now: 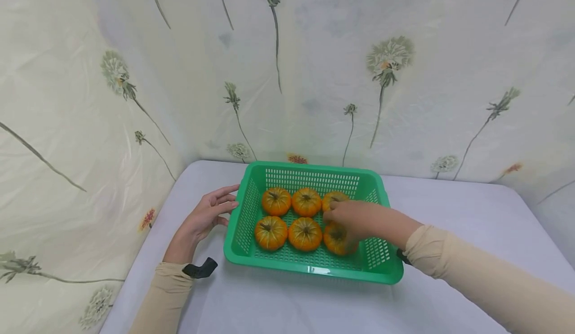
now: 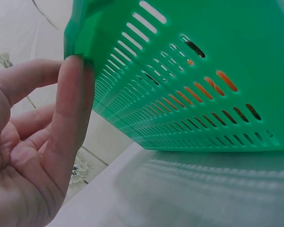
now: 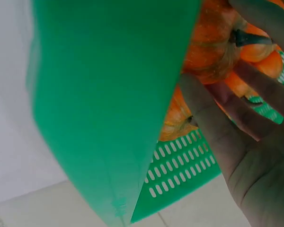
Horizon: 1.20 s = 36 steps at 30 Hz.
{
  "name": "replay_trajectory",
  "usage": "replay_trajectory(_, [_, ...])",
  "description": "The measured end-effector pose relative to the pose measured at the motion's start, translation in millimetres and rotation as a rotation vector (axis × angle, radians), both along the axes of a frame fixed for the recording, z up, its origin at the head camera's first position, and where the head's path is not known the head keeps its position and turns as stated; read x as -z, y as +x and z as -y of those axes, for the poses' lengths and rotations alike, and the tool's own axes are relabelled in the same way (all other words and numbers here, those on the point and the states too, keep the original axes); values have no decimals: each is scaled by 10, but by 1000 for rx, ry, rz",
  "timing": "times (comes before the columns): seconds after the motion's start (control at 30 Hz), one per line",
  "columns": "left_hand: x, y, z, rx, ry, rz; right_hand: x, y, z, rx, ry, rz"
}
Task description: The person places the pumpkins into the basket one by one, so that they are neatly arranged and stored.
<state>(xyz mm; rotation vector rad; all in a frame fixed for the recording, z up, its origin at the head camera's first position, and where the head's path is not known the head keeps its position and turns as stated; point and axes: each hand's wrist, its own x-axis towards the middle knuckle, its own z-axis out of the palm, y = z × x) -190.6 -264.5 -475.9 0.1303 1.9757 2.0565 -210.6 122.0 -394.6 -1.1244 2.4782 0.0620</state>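
A green plastic basket [image 1: 314,273] with slotted walls holds several small orange pumpkins [image 1: 305,234] in two rows. At its left end my left hand [image 1: 208,214] touches the rim with extended fingertips. The left wrist view shows those fingers [image 2: 68,99] right at the lip of the basket. Inside, on the right, my right hand [image 1: 359,218] reaches over the wall and grips the front right pumpkin [image 1: 334,239], partly covering it and the pumpkin behind [image 1: 334,198]. From the right wrist, this gripped pumpkin [image 3: 210,42] shows between thumb and fingers, its dark stem visible.
The basket rests on a table with a pale cloth [image 1: 449,224]. Behind and to the left hang pale sheets [image 1: 314,74] printed with dandelions. A black strap [image 1: 199,268] sits at the left wrist.
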Motion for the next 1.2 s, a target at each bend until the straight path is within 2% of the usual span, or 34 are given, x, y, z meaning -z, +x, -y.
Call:
replay_trajectory(0.2, [-1,-3,3,0,-7,-7,-59,-1,-79,32,-105,34])
replay_trajectory(0.43, [9,-15,-15,7,-57,-26,-144,80,-335,125,-215,58])
replay_trajectory(0.53, [-4,-23,-17,12,-106,-44,-139,132,-515,186,-284,19])
replay_trajectory(0.63, [-36,-26,-6,15,-175,-66,-79,182,-697,239,-352,-57])
replay_trajectory(0.8, [-108,19,21,48,-307,-110,98,276,-964,301,-443,-160])
replay_trajectory(1.0, [-158,129,34,97,-487,-175,308,401,-1255,425,-488,-157])
replay_trajectory(1.07, [-152,156,48,109,-590,-230,379,438,-1361,454,-502,-166])
replay_trajectory(1.2, [-135,217,135,94,-873,-342,483,489,-1588,486,-523,-234])
